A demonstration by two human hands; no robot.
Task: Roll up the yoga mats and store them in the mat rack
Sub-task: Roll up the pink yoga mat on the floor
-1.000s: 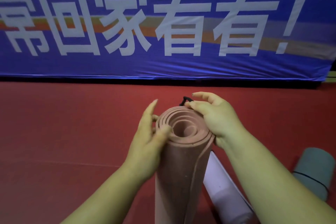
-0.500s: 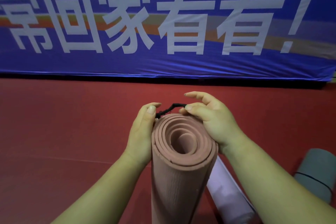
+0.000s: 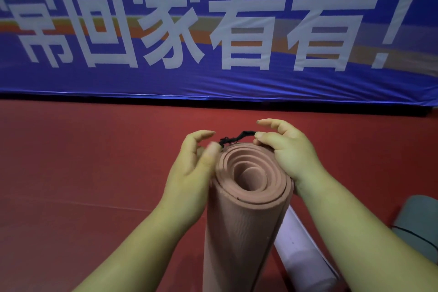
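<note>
Head view: pink mat (image 3: 241, 232) spiral-rolled, upright; black band (image 3: 239, 138) at its top.

Pink rolled mat (image 3: 241, 232) upright, black band (image 3: 237, 138) above its far rim.

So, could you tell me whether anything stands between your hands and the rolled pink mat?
Nothing visible does. The left hand touches the top of the pink yoga mat, and the right hand pinches a black band over its far rim. No mat rack is in view.
</note>
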